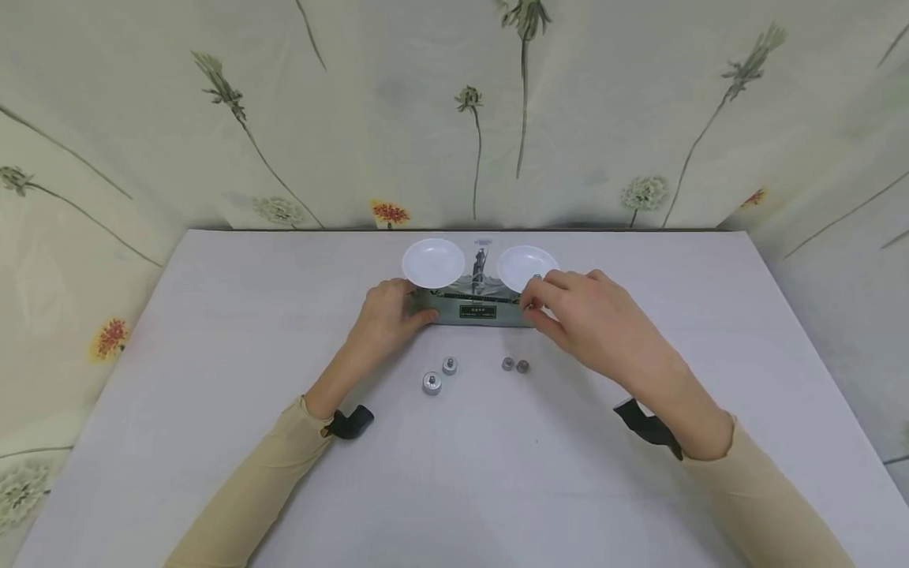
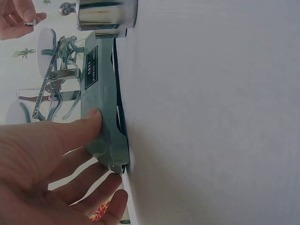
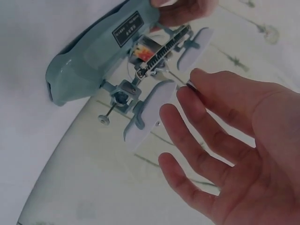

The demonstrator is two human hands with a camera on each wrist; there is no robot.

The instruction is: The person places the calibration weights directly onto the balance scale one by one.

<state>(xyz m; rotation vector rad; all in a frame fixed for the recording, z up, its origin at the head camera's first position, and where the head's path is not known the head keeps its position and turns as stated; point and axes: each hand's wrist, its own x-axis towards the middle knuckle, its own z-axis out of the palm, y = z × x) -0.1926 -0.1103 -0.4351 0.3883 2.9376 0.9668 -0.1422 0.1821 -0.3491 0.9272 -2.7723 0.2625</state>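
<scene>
A balance scale (image 1: 477, 311) with a green base and two white pans stands near the table's back edge. My left hand (image 1: 387, 315) grips the left end of its base, thumb on the front face and fingers round the end, as the left wrist view shows. Above the right pan's (image 1: 524, 264) front edge, my right hand (image 1: 592, 319) pinches a small shiny metal piece (image 2: 30, 22) between thumb and index finger. Its other fingers are spread, and the fingertips mostly cover the piece. A tiny metal knob (image 3: 158, 123) shows by that pan in the right wrist view.
Two larger metal weights (image 1: 432, 384) sit on the white table in front of the scale's left half. Two smaller weights (image 1: 522, 367) stand side by side to their right. The left pan (image 1: 433, 263) has nothing on it. A flower-printed cloth (image 1: 398, 118) hangs behind the table.
</scene>
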